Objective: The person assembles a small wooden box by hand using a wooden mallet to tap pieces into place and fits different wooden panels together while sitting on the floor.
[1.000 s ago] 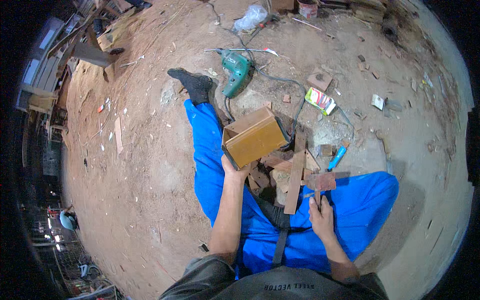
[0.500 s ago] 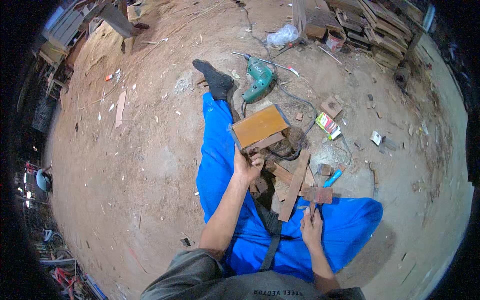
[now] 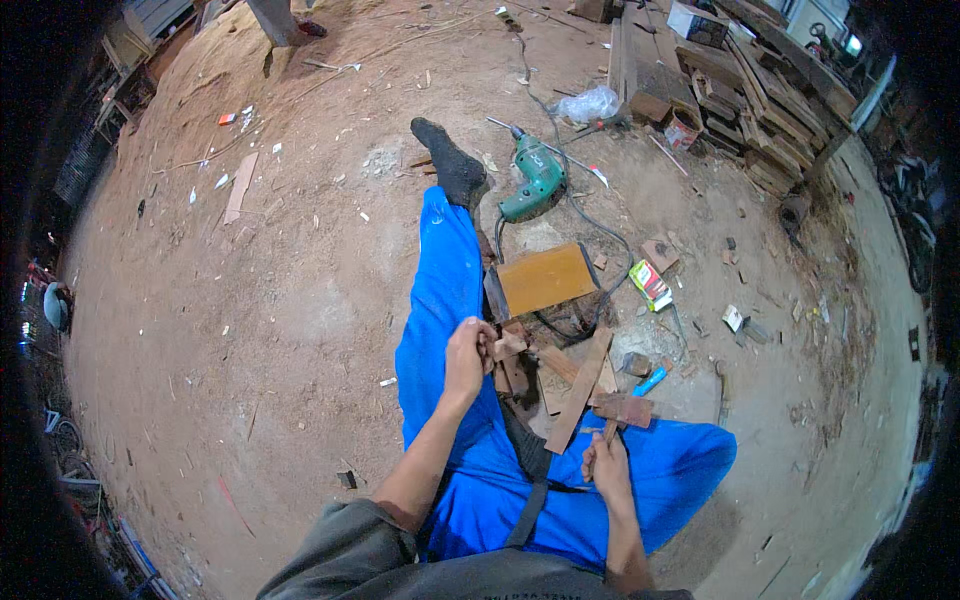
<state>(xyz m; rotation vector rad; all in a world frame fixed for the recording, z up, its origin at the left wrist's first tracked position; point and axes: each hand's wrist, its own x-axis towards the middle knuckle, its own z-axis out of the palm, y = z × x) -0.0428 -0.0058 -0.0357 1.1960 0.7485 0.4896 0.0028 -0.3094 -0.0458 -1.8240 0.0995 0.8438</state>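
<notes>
My right hand (image 3: 608, 467) is wrapped round the handle of a wooden mallet (image 3: 624, 409), its blocky reddish-brown head above my bent leg. My left hand (image 3: 466, 361) is closed, fingertips on a small piece of wood (image 3: 509, 346). Just beyond it lies a box-like wooden piece (image 3: 545, 279) with a smooth orange-brown face and a dark end; my left hand is off it. Between my legs are a long flat wood strip (image 3: 582, 390) and several offcuts. A blue-handled tool (image 3: 650, 382) lies beside the mallet head, partly next to a small wood block (image 3: 635, 364).
A green corded power drill (image 3: 535, 178) lies by my left foot, its black cable looping to the right. Nearby are a small green-and-white carton (image 3: 650, 286) and a clear plastic bag (image 3: 588, 104). Stacked planks (image 3: 745, 110) and a small bucket (image 3: 683, 130) stand at the far right.
My left hand has let go of the orange-brown wooden piece, drawn back and closed on a small piece of wood. The wooden piece has been lowered. The mallet has moved slightly towards me.
</notes>
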